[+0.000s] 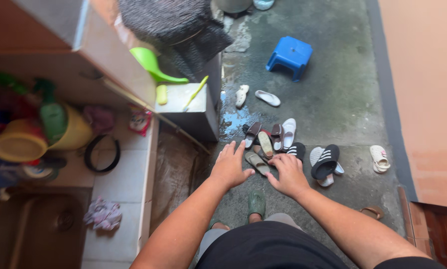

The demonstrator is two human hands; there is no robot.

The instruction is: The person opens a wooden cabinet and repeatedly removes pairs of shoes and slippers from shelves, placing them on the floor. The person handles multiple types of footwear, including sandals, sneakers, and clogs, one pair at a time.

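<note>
Head view, straight down: left hand with fingers spread apart, palm down, empty, hovering over a pile of sandals on the wet concrete floor. Right hand just beside it, fingers loosely curled and bent downward, tips at or near a grey-green sandal; actual contact hard to tell, no clear grip seen. Between and just beyond the two hands, the pile: brown, tan and white slip-ons lying close together, some overlapping. To the right of the right hand, a black striped slide resting over a white one, and farther right a lone cream sandal. Beyond the pile, well apart, a white pair and a blue stool, upright. Below the hands, own feet in green sandals, dark shorts at the bottom edge. At the left, a tiled worktop with a yellow tub, a black ring, a crumpled cloth and a sink. Above that, a green scoop leaning over a white ledge.
</note>
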